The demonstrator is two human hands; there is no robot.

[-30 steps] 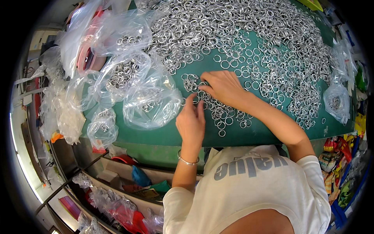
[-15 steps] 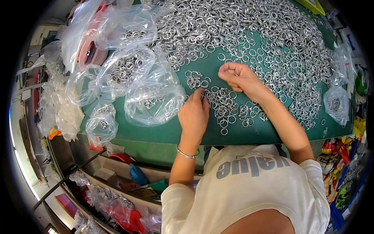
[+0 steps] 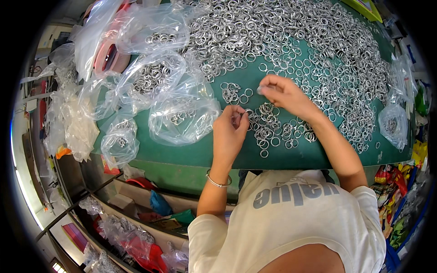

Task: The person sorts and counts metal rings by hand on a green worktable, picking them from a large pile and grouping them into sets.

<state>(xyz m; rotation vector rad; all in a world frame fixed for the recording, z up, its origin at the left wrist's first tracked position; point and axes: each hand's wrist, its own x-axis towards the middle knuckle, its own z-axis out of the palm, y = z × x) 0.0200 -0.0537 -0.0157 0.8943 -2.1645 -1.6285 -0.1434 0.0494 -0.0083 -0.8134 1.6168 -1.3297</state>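
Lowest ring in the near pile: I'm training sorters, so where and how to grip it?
Probably its near rim, pinched from the front: the lowest ring looks flat, its round edge facing green tabletop there, with other rings on its far side.

Green worktop [image 3: 195, 157] is carrying loose metal rings [image 3: 314, 98]; a big heap [image 3: 273, 22] is spreading over the far side and down the right; a smaller cluster [image 3: 268, 126] is lying nearer the front edge; a little pile [image 3: 231, 93] is sitting beyond it, leftward; clear bags [image 3: 184, 129] with rings inside are resting at left; a small bag [image 3: 393, 127] is lying at right.
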